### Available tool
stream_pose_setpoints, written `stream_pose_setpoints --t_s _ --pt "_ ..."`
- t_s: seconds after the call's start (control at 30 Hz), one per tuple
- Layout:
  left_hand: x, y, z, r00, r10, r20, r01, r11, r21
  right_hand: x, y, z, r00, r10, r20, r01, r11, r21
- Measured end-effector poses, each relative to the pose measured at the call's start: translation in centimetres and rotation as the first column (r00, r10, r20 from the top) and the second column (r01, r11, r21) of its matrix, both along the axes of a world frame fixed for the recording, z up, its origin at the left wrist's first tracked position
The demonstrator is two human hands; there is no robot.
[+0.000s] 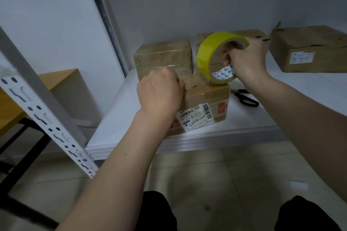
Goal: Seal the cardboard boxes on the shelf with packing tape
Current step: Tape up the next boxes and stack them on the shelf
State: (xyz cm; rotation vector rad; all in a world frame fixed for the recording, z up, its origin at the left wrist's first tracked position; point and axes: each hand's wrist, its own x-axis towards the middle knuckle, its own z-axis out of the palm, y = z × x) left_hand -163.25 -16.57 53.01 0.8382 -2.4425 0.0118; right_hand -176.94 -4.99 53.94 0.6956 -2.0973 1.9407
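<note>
A small cardboard box (206, 99) with a shipping label stands at the front of the white shelf (120, 118). My right hand (247, 60) grips a yellow roll of packing tape (206, 52) with fingers through its core, the roll's lower edge on the box's top. My left hand (159, 92) rests on the box's left top edge, fingers curled down against it; what they pinch is hidden. Behind it stands a second box (165, 56), and a third box (259, 35) lies mostly hidden behind the roll.
A larger box (309, 48) sits at the shelf's right rear. Black scissors (246, 97) lie on the shelf right of the small box. A white slotted shelf upright (43, 116) rises at left, with a wooden table (62, 80) beyond it. Tiled floor lies below.
</note>
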Motion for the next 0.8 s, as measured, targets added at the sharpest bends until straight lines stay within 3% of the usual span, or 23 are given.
stream_pose_setpoints --t_s 0.27,0.43,0.57,0.67,0.73,0.8 --pt "0.1 0.5 -0.5 0.998 0.034 0.050 -0.032 0.999 -0.045 -0.4 -0.5 -0.3 1.000 0.013 0.009 -0.013 0.999 0.046" --pt "0.4 0.0 -0.1 0.997 0.000 -0.079 0.009 0.993 0.119 -0.6 -0.5 -0.5 1.000 0.013 0.021 -0.014 0.998 0.058" --pt "1.7 -1.5 -0.5 0.984 0.026 -0.175 0.003 0.987 0.162 -0.4 -0.6 -0.4 1.000 0.000 0.013 -0.001 0.998 0.064" --pt "2.3 -0.1 -0.9 0.951 -0.181 -0.249 0.199 0.979 0.049 -0.4 -0.5 -0.5 1.000 0.003 0.020 -0.004 0.998 0.062" --pt "2.0 1.9 -2.1 0.922 -0.348 -0.168 0.345 0.937 -0.047 -0.4 -0.5 -0.4 0.999 0.010 0.031 -0.012 0.999 0.048" --pt "1.5 3.5 -3.5 0.937 -0.349 0.024 0.350 0.932 -0.093 -0.4 -0.5 -0.5 1.000 0.013 0.027 -0.015 0.999 0.050"
